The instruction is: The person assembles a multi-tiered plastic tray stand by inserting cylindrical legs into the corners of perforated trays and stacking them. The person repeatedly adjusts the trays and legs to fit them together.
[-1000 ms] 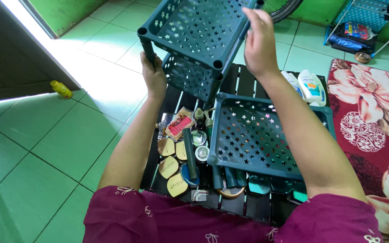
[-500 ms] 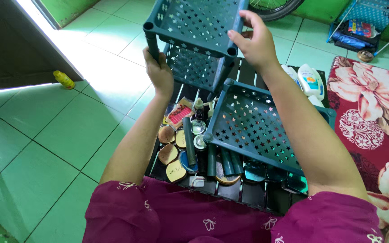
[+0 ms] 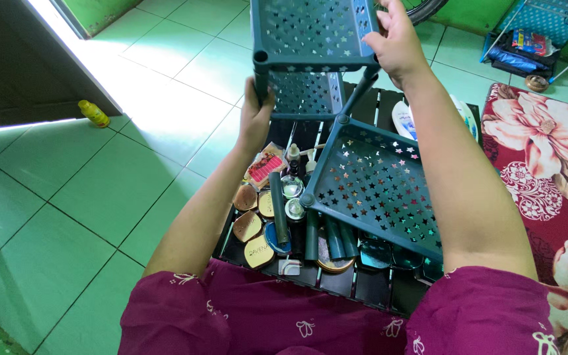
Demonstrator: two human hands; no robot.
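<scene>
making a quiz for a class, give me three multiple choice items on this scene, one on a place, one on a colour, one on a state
1. Where does the small yellow bottle lie?
A. on the green tiled floor by the dark door
B. inside the loose tray
C. on the flowered mat

2. What colour is the star-holed rack held in the air?
A. red
B. dark teal
C. white

3. How does the left hand stand to the rack?
A. flat on the floor
B. inside a bottle
C. closed around a corner post

Answers: 1 A, the bottle rests on a floor tile at the door's edge. 2 B, its shelves and posts match the loose tray below. 3 C, its fingers wrap the post while the right hand grips the far side.
</scene>
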